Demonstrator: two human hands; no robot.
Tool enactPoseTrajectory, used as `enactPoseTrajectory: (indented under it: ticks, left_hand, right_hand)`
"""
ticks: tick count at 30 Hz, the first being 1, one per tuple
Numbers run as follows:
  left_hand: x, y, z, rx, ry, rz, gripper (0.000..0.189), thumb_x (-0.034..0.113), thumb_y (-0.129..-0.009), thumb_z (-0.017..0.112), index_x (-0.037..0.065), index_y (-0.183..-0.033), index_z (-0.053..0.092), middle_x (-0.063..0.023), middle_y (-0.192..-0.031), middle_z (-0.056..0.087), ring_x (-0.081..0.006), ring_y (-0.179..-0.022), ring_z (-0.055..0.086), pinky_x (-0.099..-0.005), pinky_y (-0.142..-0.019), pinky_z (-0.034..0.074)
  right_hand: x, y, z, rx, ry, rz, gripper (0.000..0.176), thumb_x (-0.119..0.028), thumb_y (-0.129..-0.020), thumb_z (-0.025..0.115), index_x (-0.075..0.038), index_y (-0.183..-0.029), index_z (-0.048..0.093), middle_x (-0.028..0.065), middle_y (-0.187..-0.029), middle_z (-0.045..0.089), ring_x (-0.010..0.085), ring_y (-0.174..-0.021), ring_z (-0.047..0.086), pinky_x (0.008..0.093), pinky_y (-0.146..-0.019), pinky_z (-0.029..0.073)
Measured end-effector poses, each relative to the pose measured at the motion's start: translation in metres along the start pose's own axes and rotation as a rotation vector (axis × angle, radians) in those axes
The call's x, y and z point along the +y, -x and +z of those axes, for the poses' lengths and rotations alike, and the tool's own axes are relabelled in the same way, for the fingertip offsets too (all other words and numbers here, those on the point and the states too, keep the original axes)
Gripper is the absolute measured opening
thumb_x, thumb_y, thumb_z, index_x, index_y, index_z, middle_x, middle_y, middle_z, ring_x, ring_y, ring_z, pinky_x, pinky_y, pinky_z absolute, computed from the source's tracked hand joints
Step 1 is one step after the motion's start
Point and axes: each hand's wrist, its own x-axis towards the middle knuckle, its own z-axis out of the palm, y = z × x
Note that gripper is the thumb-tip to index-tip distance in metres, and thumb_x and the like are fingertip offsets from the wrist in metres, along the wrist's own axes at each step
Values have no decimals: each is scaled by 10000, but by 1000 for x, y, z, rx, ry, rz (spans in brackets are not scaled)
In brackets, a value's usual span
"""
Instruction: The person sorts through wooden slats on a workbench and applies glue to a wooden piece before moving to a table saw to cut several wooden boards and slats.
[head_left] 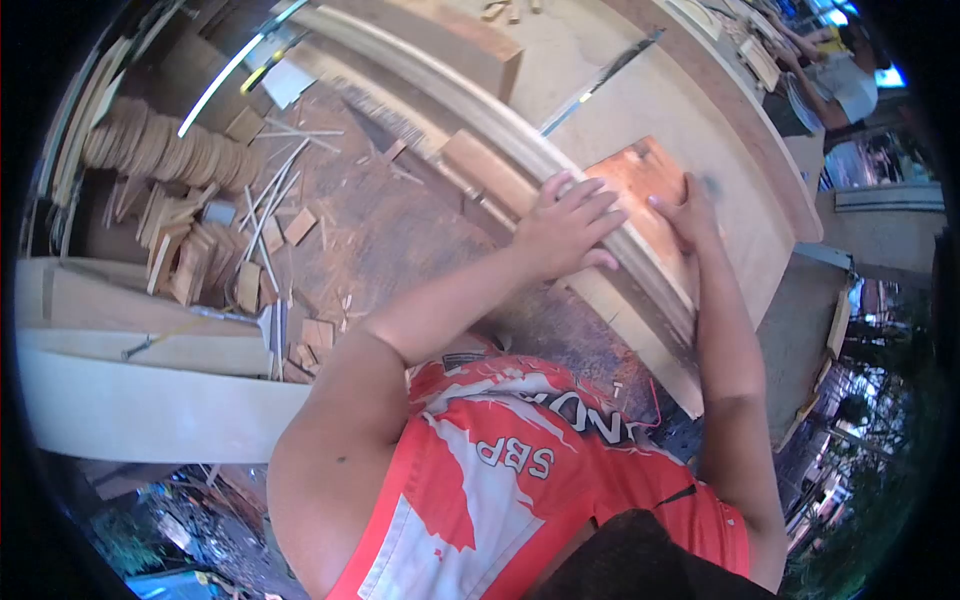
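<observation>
A long, grooved wooden moulding (450, 100) runs diagonally across the bench from the upper left to near my body. My left hand (572, 228) lies over this moulding, its fingers curled across the top and the thumb toward my body. Just beyond the moulding is a flat, orange-brown wooden board (635, 180). My right hand (690, 215) grips the board at its right side, with the thumb on its upper face; the other fingers are partly hidden. The board sits close against the moulding; whether they touch cannot be made out.
A handsaw-like long blade (600, 85) lies on the pale plywood sheet (740, 215). To the left are stacked curved wood pieces (165, 145), offcuts (300, 226) and thin sticks. A thick wood block (440, 45) stands at the back. Another person (835, 85) sits at upper right.
</observation>
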Motion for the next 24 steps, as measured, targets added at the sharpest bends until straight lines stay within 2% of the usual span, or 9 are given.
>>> enactPoseTrajectory:
  ticks: [6,14,16,18,19,20,21,23,24]
  left_hand:
    - [-5,-9,12,-58,-50,-13,641,650,-774,629,208,-1239,634,-5,-1270,599,-215,-1249,512,-523,-1081,296]
    - [-37,-89,56,16,-6,-18,577,603,-796,643,185,-1193,649,-24,-1248,605,-224,-1250,510,-482,-1085,309]
    - [-46,-85,48,221,305,93,429,465,-855,678,152,-1148,659,-49,-1174,616,-254,-1193,546,-449,-1031,384]
    - [-70,-28,31,143,628,-172,268,217,-788,716,119,-1036,680,-84,-1116,621,-297,-1100,574,-425,-974,440]
    - [-79,21,52,516,460,-377,240,108,-768,673,82,-1005,647,-130,-1059,614,-333,-1019,586,-415,-914,475]
    - [-104,65,68,582,314,-684,186,97,-819,679,49,-988,619,-140,-1056,612,-302,-994,589,-418,-926,466]
    - [-124,87,84,688,533,-1200,128,136,-920,631,41,-996,591,-109,-1045,607,-246,-1002,582,-409,-925,463]
    - [-198,125,118,588,640,-1422,329,261,-1028,499,16,-1238,561,-134,-1162,608,-238,-1067,586,-374,-921,481]
    - [-229,131,148,760,958,-1330,334,259,-1022,511,20,-1253,549,-111,-1142,620,-243,-1043,603,-377,-892,500]
  right_hand:
    - [-2,-6,1,-1,7,24,1005,-518,-678,866,40,-1409,461,254,-1366,549,397,-1287,515,458,-1089,417]
    - [63,-119,-15,-131,-14,-17,976,-445,-741,857,82,-1437,421,290,-1415,503,375,-1307,515,427,-1085,426]
    - [75,-119,-8,-4,-79,-13,932,-441,-716,872,45,-1404,472,278,-1354,553,388,-1244,562,443,-1048,457]
    - [94,-127,4,-17,-101,-26,935,-430,-718,874,39,-1415,464,274,-1365,546,390,-1249,557,441,-1052,455]
    - [103,-129,4,-7,-129,-25,939,-419,-719,876,33,-1426,456,270,-1376,539,391,-1254,552,439,-1057,453]
    - [99,-130,2,19,-133,-4,939,-419,-719,876,33,-1426,456,270,-1376,539,391,-1254,552,439,-1057,453]
    - [84,-124,-2,-27,-130,13,929,-382,-745,865,55,-1439,429,278,-1402,520,379,-1290,527,435,-1084,430]
    - [72,-112,-15,-50,-131,48,922,-342,-765,860,76,-1450,406,284,-1433,495,365,-1331,498,430,-1119,400]
    - [72,-110,-10,-25,-152,61,924,-339,-758,866,75,-1447,409,283,-1438,490,364,-1337,493,429,-1126,395]
